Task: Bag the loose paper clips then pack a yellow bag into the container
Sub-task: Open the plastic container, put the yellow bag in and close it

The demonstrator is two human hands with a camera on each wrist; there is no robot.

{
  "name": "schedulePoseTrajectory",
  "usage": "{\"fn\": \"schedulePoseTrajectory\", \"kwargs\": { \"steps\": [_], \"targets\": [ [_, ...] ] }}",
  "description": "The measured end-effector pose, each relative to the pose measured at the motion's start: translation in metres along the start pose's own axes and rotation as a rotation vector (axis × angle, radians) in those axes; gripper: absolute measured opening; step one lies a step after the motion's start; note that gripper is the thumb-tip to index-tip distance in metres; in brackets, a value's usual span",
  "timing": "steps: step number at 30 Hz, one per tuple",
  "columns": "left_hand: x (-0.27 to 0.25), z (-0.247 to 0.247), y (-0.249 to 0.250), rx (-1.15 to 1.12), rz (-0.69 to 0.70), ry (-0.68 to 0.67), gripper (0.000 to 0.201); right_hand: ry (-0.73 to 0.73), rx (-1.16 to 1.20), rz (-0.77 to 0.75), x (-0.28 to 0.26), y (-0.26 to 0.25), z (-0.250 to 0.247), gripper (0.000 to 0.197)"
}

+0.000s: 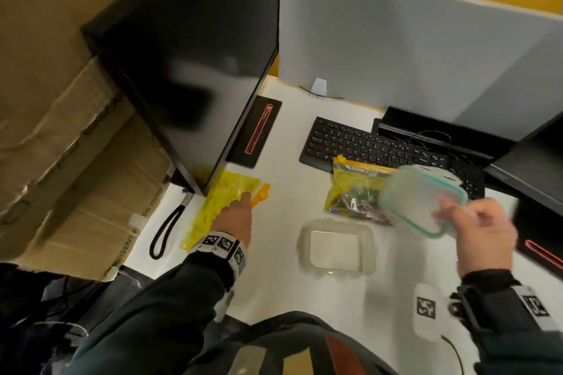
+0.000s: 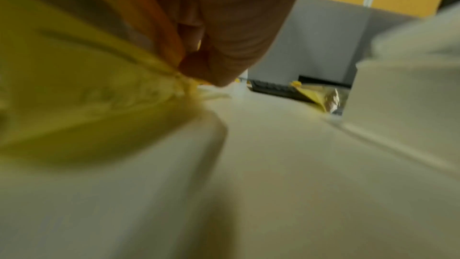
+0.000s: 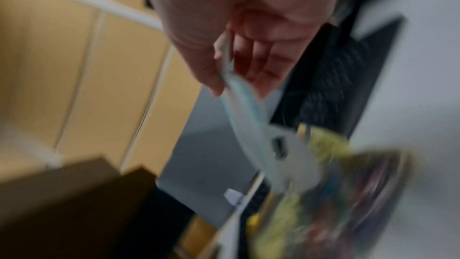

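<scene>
The open container (image 1: pixel 337 245) is seen empty. Behind it, a clip-filled yellow bag (image 1: pixel 353 189) lies. The lid (image 1: pixel 422 199) is pinched by the right hand (image 1: pixel 484 237); an empty yellow bag (image 1: pixel 219 201), left of it, is gripped by the left hand (image 1: pixel 236 219).

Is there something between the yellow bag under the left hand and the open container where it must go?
Nothing visible. The yellow bag lies under the left hand, and bare desk separates it from the open container. The right hand holds the lid off it.

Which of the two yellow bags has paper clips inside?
The yellow bag by the keyboard: coloured clips show through it. The bag under the left hand looks flat.
</scene>
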State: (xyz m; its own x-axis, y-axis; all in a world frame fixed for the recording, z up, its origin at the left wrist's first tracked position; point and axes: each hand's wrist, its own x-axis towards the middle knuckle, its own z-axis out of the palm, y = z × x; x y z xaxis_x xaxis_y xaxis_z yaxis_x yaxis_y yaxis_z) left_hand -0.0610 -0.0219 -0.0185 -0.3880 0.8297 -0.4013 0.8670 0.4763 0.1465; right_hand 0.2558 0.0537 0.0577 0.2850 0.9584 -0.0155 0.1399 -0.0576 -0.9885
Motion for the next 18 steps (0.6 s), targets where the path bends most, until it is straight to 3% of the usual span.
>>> {"fn": "schedulePoseTrajectory", "kwargs": {
  "steps": [2, 4, 6, 8, 12, 14, 16, 18],
  "targets": [
    [-0.004, -0.005, 0.003, -0.158, 0.041, 0.014, 0.059, -0.011, -0.491, -0.221, 0.001, 0.013, -0.015, 0.030],
    [-0.009, -0.012, 0.013, -0.260, 0.117, 0.083, 0.057, -0.140, -0.957, -0.364, -0.003, 0.035, -0.025, 0.015],
    [-0.012, -0.022, 0.024, -0.327, 0.184, 0.189, 0.050, -0.340, -1.156, -0.274, -0.015, 0.056, -0.029, 0.012],
    [-0.017, -0.038, 0.031, -0.405, 0.202, 0.268, 0.038, -0.464, -1.187, -0.114, -0.030, 0.066, -0.026, 0.014],
    [-0.029, -0.069, 0.044, -0.731, 0.260, 0.350, 0.012, -0.419, -1.007, 0.007, -0.042, 0.050, -0.003, 0.027],
    [-0.036, -0.076, 0.055, -0.905, 0.293, 0.332, 0.011, -0.456, -0.680, 0.056, -0.037, 0.030, 0.017, 0.041],
    [-0.041, -0.081, 0.066, -1.065, 0.321, 0.300, 0.001, -0.589, -0.306, 0.153, -0.032, 0.009, 0.038, 0.074],
    [-0.045, -0.083, 0.071, -1.157, 0.357, 0.276, 0.028, -0.669, -0.040, 0.218, -0.026, -0.005, 0.056, 0.102]
  ]
}}
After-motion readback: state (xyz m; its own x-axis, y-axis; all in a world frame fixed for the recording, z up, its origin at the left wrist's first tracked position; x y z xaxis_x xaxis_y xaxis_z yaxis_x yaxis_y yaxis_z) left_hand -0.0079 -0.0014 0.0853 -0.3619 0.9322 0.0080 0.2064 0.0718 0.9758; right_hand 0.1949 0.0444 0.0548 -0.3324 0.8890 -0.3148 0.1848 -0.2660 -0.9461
